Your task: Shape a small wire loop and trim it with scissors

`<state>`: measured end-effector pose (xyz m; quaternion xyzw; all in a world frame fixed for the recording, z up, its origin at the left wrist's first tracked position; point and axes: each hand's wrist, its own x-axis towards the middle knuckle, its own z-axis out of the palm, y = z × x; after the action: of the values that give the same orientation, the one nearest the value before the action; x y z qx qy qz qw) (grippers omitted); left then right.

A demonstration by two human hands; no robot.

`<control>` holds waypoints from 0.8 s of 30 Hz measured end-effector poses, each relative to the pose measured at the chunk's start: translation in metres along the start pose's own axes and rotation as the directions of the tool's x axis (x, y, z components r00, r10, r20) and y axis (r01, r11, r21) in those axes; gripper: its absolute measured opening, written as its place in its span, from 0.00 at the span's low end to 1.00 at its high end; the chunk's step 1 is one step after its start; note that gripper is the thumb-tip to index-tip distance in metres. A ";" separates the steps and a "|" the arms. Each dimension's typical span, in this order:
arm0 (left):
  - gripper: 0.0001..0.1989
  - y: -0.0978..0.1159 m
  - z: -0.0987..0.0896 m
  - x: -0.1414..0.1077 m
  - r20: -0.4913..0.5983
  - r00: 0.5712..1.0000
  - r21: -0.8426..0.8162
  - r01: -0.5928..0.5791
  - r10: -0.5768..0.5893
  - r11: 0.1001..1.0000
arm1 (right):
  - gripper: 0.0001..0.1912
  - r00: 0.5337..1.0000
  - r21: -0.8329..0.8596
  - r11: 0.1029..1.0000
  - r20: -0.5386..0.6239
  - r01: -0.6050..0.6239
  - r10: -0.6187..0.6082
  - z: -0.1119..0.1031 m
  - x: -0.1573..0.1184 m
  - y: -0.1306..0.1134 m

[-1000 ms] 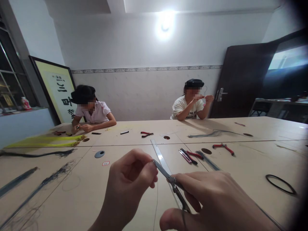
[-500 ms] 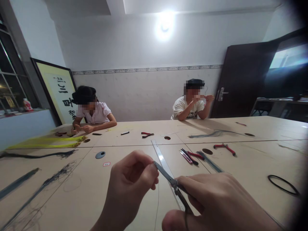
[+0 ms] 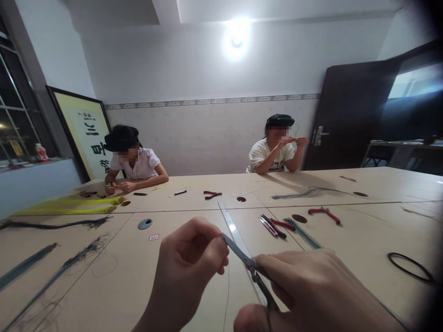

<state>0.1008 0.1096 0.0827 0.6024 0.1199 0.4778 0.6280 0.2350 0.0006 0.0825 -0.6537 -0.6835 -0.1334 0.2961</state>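
left hand [image 3: 190,267]: thumb and forefinger pinched closed, seemingly on a thin strand [image 3: 227,288], whose upper end the fingertips hide.
right hand [image 3: 306,281]: fingers curled round the scissors' handles, thumb spread well apart from the forefinger.
scissors [image 3: 238,250]: between both hands, long axis slanting from the right fingers up and leftward; tips at the left fingertips, blades close together.
metal ruler [image 3: 232,226]: on the table [image 3: 117,290] beyond and beneath the scissors, slanting the same way.
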 end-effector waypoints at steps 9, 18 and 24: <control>0.10 0.002 0.003 0.000 -0.019 1.000 0.011 -0.006 0.006 1.000 | 0.24 0.999 -0.006 0.999 0.004 0.033 -0.033 0.003 0.001 0.002; 0.10 0.000 0.001 0.000 -0.025 1.000 0.025 0.001 -0.001 1.000 | 0.25 1.000 0.025 1.000 -0.008 0.011 -0.011 0.000 0.001 0.002; 0.08 0.001 0.003 0.002 -0.050 0.999 0.115 -0.002 0.008 0.993 | 0.20 0.999 0.053 0.998 -0.017 0.035 -0.035 0.004 0.000 0.008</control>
<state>0.1037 0.1089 0.0849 0.6254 0.1615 0.4869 0.5879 0.2415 0.0038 0.0779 -0.6324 -0.6957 -0.1256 0.3167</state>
